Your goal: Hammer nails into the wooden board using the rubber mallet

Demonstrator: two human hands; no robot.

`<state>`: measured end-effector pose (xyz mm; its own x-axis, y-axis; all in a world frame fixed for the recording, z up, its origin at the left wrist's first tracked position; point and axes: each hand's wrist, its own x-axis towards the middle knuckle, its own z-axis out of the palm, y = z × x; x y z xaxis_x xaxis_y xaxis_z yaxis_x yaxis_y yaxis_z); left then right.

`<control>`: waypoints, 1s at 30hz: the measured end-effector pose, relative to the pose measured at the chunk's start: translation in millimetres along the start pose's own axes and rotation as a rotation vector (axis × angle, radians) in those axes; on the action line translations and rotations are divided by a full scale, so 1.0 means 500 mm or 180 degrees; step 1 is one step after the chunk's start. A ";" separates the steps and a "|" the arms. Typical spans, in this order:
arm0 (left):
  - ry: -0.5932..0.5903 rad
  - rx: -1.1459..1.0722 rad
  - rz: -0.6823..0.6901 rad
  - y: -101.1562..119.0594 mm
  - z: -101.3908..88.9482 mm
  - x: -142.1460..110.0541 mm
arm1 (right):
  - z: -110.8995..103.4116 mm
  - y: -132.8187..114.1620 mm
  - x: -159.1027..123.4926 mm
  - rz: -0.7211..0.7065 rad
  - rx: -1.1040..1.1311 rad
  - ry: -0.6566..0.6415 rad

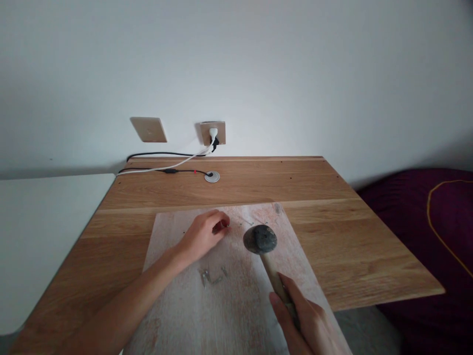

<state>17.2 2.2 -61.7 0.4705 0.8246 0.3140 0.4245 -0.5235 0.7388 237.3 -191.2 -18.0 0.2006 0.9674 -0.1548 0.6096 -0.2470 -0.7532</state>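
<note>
A pale, whitewashed board (236,301) lies on a wooden desk (229,190). My left hand (203,235) rests on the board's far part, fingers pinched together on a small nail (226,226) that stands on the board. My right hand (306,320) is wrapped round the wooden handle of a hammer (264,249). The hammer's dark head hangs just right of the pinched nail, a little above the board. Several loose nails (213,277) lie on the board between my two forearms.
At the desk's back, a white and a black cable (166,168) run from a wall socket (213,133) to a round grommet (212,176). A blank wall plate (149,129) sits left of the socket. Dark purple bedding (424,236) lies to the right.
</note>
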 end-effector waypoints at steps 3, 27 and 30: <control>-0.0010 -0.0119 -0.0039 -0.004 0.002 -0.002 | -0.004 -0.022 0.016 -0.0064 0.0108 -0.0064; -0.0253 -0.0506 -0.0340 -0.003 0.006 0.000 | 0.019 -0.064 0.090 -0.0733 -0.0172 -0.0270; -0.0271 -0.0588 -0.0361 -0.002 0.006 0.001 | 0.014 -0.071 0.085 -0.0707 -0.0083 -0.0204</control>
<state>19.4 2.6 -63.9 0.4947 0.8508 0.1770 0.3333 -0.3739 0.8655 218.5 -140.7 -2.3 0.0108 0.9996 -0.0279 0.6531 -0.0282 -0.7567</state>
